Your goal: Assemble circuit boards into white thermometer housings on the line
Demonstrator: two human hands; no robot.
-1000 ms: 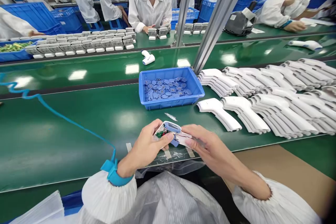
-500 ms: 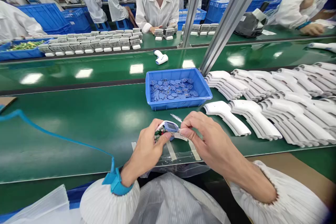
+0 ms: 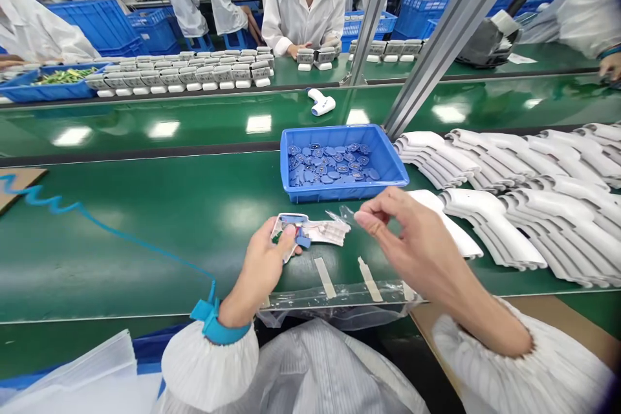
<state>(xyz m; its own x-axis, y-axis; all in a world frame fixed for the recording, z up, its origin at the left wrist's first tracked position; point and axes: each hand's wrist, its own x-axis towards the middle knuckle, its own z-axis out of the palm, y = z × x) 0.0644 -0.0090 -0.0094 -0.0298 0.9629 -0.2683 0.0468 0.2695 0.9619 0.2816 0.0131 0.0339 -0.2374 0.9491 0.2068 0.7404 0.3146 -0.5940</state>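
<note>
My left hand (image 3: 264,264) grips an opened infrared thermometer housing (image 3: 327,231), its inner side up, with a green board, wires and blue parts showing. The thumb lies across its wider end and the white handle half points right. My right hand (image 3: 412,236) is apart from it, to the right, with thumb and forefinger pinched on a small clear plastic film (image 3: 346,213). Another clear sliver lies by the handle's tip. A blue strap (image 3: 226,331) with a coiled cord circles my left wrist.
Beyond my hands stands a blue bin (image 3: 344,193) of small blue parts. White handle shells (image 3: 514,213) lie stacked on the right. A white thermometer (image 3: 321,102) rests on the conveyor. Tape strips (image 3: 324,277) hold plastic at the near edge. A metal post (image 3: 451,32) rises beyond.
The thermometer housing has turned from its screen side to its open inner side. My right hand has pulled away to the right with the clear film in its fingers.
</note>
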